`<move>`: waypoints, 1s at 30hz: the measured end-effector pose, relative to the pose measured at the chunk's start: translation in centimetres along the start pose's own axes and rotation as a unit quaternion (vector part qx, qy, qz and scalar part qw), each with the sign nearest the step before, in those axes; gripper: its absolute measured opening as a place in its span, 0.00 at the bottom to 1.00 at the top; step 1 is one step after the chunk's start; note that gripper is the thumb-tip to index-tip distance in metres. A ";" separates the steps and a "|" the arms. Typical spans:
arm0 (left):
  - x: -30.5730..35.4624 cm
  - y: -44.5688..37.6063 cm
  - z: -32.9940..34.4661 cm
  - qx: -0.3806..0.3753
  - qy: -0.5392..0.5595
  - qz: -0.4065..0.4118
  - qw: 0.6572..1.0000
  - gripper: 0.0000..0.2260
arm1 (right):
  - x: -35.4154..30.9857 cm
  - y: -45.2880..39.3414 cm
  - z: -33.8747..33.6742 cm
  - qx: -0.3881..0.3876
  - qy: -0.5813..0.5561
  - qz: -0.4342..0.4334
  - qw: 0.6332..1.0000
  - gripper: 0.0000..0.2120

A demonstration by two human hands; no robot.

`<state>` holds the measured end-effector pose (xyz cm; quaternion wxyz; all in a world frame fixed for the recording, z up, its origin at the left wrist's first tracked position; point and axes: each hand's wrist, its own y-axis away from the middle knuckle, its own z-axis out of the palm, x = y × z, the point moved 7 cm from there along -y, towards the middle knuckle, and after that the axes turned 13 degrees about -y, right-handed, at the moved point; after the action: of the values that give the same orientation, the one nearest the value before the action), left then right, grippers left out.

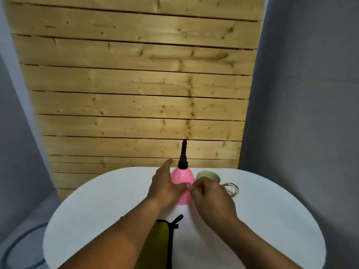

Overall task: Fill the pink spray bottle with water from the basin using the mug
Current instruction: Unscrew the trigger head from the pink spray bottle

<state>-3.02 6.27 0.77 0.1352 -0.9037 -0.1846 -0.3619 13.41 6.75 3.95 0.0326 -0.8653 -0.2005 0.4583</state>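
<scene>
The bottle (182, 176) stood upright near the far edge of the counter (97, 220), its pink body flaring downward and its black spray top (183, 158) seated on the neck, pointing up toward the wooden wall (136, 84). With that top on, I judged the task barely begun: you had not yet opened the bottle, no water could have gone in, and whether it held any was not something the opaque pink showed. The mug (208, 176) sat just to the right of the bottle, behind your right hand, mouth tilted toward you and apparently dry inside, so nothing had been scooped. The basin was not in view at all. What remained, as I read it, was nearly everything: unscrew the top, dip the mug, pour, close again. Your left hand (165, 188) was laid against the bottle's left flank, thumb curled across the front of the body and the fingers reaching up beside the shoulder toward the collar, gripping it. Your right hand (210, 197) came in from the right with fingers curled, fingertips pinching at the bottle's lower right side close to your left thumb. Both forearms stretched out from below across the counter. A metal ring (231, 188) lay right of the mug, and a yellow-green pouch (157, 245) with a black strap lay near you, under your left forearm.
</scene>
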 end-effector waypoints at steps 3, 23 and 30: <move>0.1 -1.5 0.8 -0.001 0.012 0.000 1.000 0.53 | 0.5 -1.0 0.4 0.016 -0.028 -0.005 0.999 0.08; -0.3 0.2 -6.4 0.098 0.040 0.057 0.993 0.42 | -3.9 -3.5 1.5 0.036 -0.129 -0.064 0.989 0.09; -4.5 7.7 -14.1 0.160 0.083 0.013 0.983 0.40 | -14.0 0.3 5.1 -0.095 -0.257 -0.062 0.960 0.21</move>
<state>-11.31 -7.00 6.65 0.2979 -0.8393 -0.2168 -0.3997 2.38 0.51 11.86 -0.0738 -0.7031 -0.2977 0.6416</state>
